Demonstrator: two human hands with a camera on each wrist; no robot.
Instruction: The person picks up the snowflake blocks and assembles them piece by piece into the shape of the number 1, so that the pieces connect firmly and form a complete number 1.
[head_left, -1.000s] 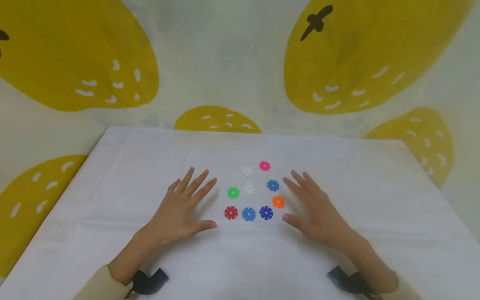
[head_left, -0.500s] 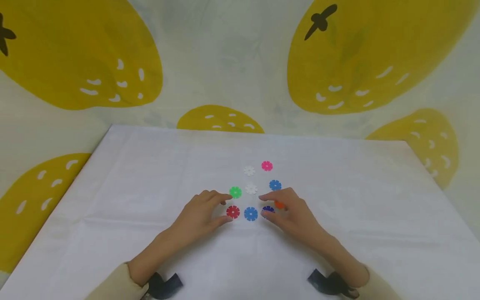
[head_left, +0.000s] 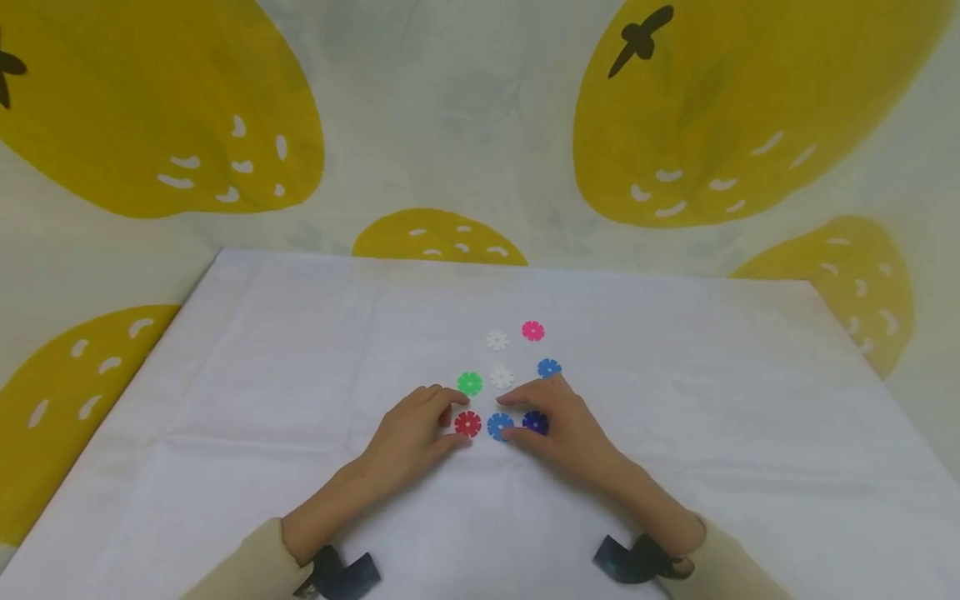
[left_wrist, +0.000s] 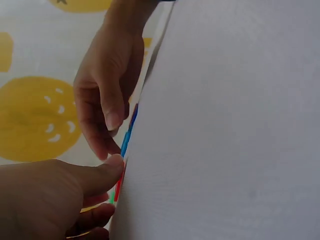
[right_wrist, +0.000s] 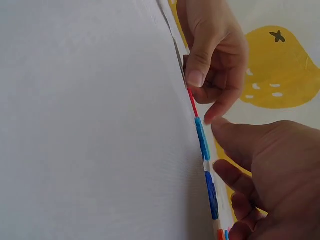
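The red disc and nearer light-blue disc are laid flat, faces upward, while the left hand and right hand are pointed inward, thumb and forefinger parted.

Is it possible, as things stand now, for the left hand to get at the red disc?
Yes, probably: the left hand is close beside the red disc, and no other disc appears to lie on it or between them.

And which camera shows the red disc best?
The head view: from above, almost all of the red disc's notched round face shows. The left wrist and right wrist views each catch it edge-on, as just a thin red strip.
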